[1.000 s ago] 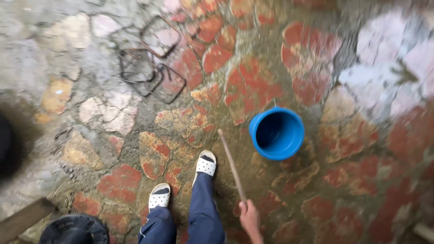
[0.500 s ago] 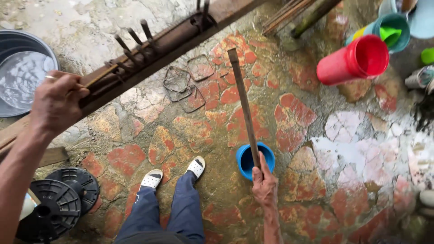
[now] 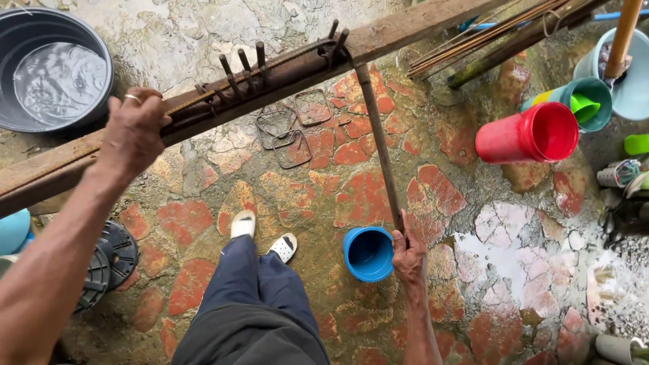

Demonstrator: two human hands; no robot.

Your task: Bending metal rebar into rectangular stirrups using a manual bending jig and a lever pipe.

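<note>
The long rusty rod (image 3: 380,145) is now standing steeper than half a second ago, with its top at the pegs (image 3: 337,35) on the rusty beam (image 3: 270,74), so it is seating into the bending jig; the right hand (image 3: 408,255) is closing around the rod's lower end, beside the blue bucket (image 3: 368,253); the left hand (image 3: 132,132) is gripping the beam, fingers curled over its edge.

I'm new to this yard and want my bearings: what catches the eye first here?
A long rusty beam with upright pegs crosses the top, the left hand pressed on it. The right hand grips a thin metal rod leaning up to the beam, beside a blue bucket on the red stone floor. A red cup lies at right.
</note>
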